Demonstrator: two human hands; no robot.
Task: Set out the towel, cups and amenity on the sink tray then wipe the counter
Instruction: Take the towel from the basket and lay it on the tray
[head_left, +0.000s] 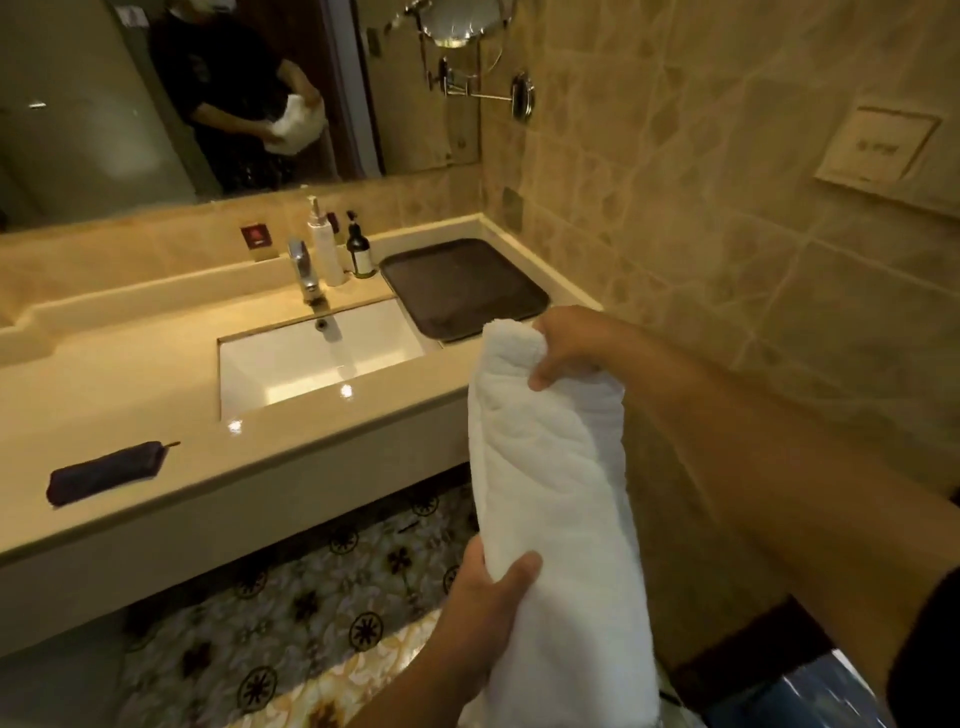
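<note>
towel (550, 467): long axis runs toward tray (462, 286) | right hand (569, 345) grips far end, nearer tray | left hand (483, 608) grips near end

Quick count of what's around the sink: one white rolled towel (550, 467), and two hands on it, left hand (480, 610) at the near end, right hand (569, 343) at the far end. One dark tray (462, 286) on the tabletop (130, 364), nothing on it. Two pump bottles by the wall, one tall white bottle (324, 247) and one dark bottle (359, 249). One faucet (304, 270), one sink basin (311, 358). One dark zip pouch (106, 473) off to the left. One small red sign (255, 236), one round mirror on an arm (462, 21), one wall plaque (878, 148).
</note>
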